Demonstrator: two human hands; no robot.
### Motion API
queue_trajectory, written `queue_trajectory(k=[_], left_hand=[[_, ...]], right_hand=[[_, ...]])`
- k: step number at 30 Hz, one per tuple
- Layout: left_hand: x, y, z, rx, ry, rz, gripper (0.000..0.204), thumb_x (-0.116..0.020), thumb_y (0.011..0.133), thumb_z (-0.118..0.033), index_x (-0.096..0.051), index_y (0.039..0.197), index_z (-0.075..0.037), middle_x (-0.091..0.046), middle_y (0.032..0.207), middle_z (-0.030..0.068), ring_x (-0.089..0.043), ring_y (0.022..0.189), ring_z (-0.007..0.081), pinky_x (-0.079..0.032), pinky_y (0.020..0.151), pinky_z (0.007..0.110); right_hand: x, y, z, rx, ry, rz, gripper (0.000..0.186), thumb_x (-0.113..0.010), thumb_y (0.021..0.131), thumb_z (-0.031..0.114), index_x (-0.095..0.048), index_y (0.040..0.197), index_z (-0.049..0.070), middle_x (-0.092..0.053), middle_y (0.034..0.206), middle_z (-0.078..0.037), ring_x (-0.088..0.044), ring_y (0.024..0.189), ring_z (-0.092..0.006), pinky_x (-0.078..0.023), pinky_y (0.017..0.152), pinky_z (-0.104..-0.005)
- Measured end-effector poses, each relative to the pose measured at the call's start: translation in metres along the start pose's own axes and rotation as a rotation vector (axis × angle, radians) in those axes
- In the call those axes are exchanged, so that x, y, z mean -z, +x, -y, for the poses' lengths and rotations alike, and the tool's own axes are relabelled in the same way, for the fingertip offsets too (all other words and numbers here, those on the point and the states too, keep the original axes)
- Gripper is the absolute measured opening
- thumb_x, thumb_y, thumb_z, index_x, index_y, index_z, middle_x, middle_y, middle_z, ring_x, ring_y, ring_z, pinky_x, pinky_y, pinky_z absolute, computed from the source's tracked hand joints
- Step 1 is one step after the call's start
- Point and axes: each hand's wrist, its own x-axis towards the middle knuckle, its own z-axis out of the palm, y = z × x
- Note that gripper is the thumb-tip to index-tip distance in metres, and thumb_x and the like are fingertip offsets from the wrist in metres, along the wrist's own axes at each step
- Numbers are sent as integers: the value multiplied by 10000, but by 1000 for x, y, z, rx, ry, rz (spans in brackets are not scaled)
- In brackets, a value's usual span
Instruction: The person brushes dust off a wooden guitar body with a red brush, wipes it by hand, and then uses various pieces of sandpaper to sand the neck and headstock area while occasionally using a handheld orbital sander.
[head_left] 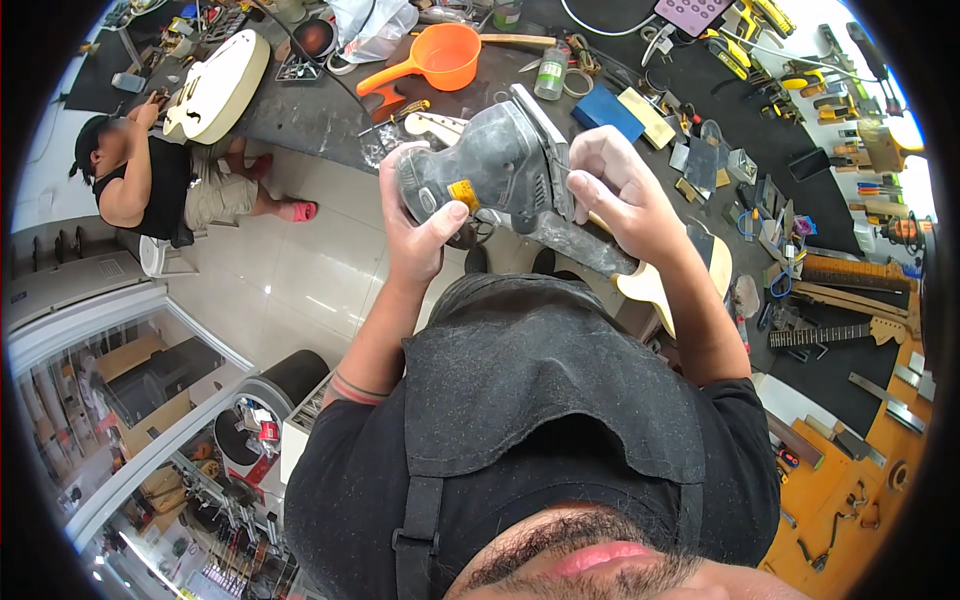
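Note:
A dusty dark-grey electric sander with a yellow label is held up in front of my chest, tilted so its flat pad faces away toward the bench. My left hand wraps round its rounded body, the thumb beside the label. Curled fingers and thumb of my right hand close on the pad edge and thin wire clamp at the sander's right side. Pale dust coats both hands. Below my right wrist lies a cream guitar body, partly hidden by my forearm. Behind the sander shows a pale guitar headstock.
On the dark bench stand an orange dipper, a clear bottle, a blue block and a yellow block. Several tools crowd the right side, beside a guitar neck. Another person sits at left with a cream hollow guitar body.

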Motion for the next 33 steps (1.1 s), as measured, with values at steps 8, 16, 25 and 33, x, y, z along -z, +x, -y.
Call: queue_trajectory(k=[8,16,25,33], left_hand=[[-15,-31,-15,165,-74,102,933,-965,841,-176,-346,1534,-89,-503,1376,92,-550,1278,203,-472,1123,400],[31,-35,-33,-14,357,561,924,-994,776,-447,-447,1411,-57,-533,1317,145,-560,1220,271,-467,1059,450],[-32,59,-75,-289,465,800,548,-850,923,-359,-739,1327,-6,-774,1275,192,-717,1216,374,-518,1095,469],[-22,53,-31,-174,271,734,367,-706,1060,-282,-786,1288,-7,-799,1263,177,-743,1192,309,-547,1069,433]], right_hand=[[3,18,2,125,-650,-137,494,-826,996,290,-646,1385,45,-665,882,-96,-629,766,-218,-535,752,-372],[5,-6,22,450,-715,56,312,-867,908,174,-767,1164,26,-777,1029,-156,-755,945,-370,-601,850,-423],[-2,-1,64,646,-899,93,343,-874,868,196,-743,1164,83,-748,977,-135,-734,898,-355,-580,801,-458],[29,7,22,148,-268,130,363,-811,981,187,-673,1264,5,-619,1033,-44,-578,973,-132,-492,852,-292]])
